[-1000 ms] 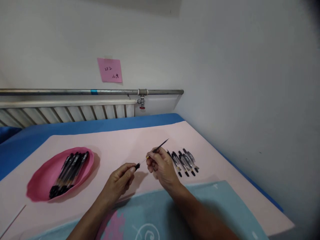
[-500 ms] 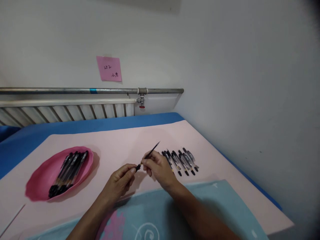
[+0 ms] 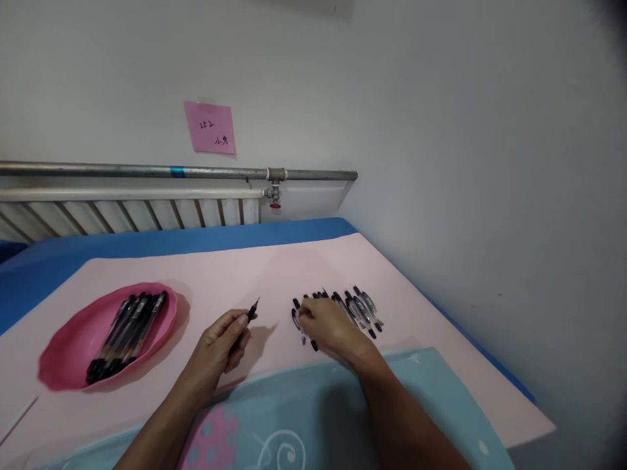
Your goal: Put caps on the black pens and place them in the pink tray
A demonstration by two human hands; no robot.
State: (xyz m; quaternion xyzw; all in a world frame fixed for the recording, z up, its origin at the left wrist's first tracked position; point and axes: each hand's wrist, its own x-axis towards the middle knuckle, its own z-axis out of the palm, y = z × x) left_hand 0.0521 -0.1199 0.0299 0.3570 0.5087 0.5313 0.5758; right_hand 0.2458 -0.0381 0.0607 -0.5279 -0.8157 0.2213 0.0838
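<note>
Slim dark pen part with a thin pointed tip [image 3: 252, 312] is pinched in the left hand [image 3: 220, 343], tip angled up and away, and I have it on the head view, over the pale pink covering [image 3: 235, 277]. Half a second ago I had both hands together there, the right fingers bringing a thin dark stick to a black piece in the left; now only the left holds anything I can make out. The right hand [image 3: 337, 326] has gone across to the spread of black-and-clear plastic pens [image 3: 365, 310], some now showing on its near-left side. My picture has drifted slightly too, so everything on the wall sits higher.

On the square pink paper note [image 3: 209, 128] I read "252", with two handwritten characters below; the second I can't make out. Any pen print is too small.

Left thumb lies along the part, fingers curled beneath. Right wrist is bent, knuckles up, fingertips hidden; I can't tell whether they grip anything. More black pens [image 3: 130, 329] lie heaped in the scalloped pink plastic tray [image 3: 68, 346].
</note>
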